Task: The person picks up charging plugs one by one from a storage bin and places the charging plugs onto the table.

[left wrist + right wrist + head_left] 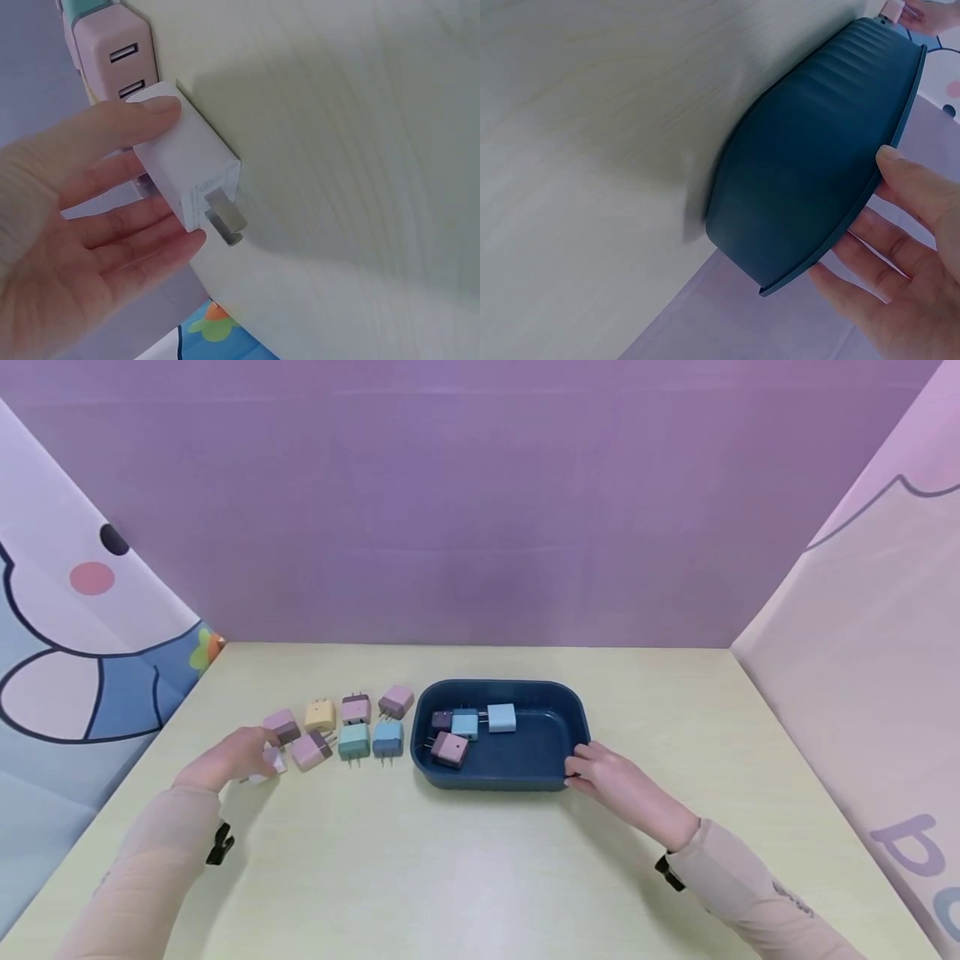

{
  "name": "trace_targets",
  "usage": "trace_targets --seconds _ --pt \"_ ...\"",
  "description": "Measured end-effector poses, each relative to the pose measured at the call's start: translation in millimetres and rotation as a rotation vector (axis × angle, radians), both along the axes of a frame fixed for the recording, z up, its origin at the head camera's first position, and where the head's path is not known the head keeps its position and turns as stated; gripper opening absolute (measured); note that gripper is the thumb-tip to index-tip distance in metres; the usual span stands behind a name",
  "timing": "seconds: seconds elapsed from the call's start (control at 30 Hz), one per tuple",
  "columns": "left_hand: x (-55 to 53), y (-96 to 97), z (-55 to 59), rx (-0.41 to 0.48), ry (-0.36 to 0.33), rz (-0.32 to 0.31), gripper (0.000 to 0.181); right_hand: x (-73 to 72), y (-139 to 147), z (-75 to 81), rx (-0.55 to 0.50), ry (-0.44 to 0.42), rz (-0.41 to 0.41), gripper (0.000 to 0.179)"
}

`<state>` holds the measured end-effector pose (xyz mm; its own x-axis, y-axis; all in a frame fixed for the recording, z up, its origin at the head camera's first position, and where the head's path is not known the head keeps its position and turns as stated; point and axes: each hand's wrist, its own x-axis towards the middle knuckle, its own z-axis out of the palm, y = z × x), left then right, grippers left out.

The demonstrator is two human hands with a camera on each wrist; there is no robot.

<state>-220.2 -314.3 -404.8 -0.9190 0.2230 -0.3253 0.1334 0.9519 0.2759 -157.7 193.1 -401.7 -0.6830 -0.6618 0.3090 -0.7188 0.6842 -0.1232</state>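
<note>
At the left end of a group of plug chargers, my left hand (238, 756) holds a white charger (187, 154) between thumb and fingers. Its two metal prongs point away from the palm in the left wrist view. A pink charger (116, 52) with two USB slots lies right beside it. My right hand (618, 777) grips the near right corner of a dark blue plastic tub (495, 779), the thumb on the rim (889, 154) and the fingers on its other side. Inside the tub's left half are several chargers, among them a light blue one (502, 718) and a pink one (449, 749).
Between my left hand and the tub lie several more chargers in two rough rows, including a yellow one (320, 716), a green one (354, 742) and a blue one (387, 738). A purple backdrop (480, 527) closes off the back of the pale table (465, 868). Printed cloths hang at both sides.
</note>
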Motion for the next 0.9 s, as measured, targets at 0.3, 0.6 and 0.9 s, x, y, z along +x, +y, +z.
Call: trace_targets --seconds 0.3,0.6,0.9 --pt "-0.1 0.5 -2.1 -0.015 -0.001 0.01 0.047 0.2 0.3 0.7 0.001 -0.012 -0.004 0.009" --pt "3.3 6.9 6.1 -0.025 0.007 0.012 0.045 -0.6 0.3 -0.5 0.002 0.006 0.005 0.01" --pt "4.9 30.9 23.9 -0.02 0.049 0.003 0.042 -0.6 1.0 -0.8 -0.009 0.007 0.004 0.01"
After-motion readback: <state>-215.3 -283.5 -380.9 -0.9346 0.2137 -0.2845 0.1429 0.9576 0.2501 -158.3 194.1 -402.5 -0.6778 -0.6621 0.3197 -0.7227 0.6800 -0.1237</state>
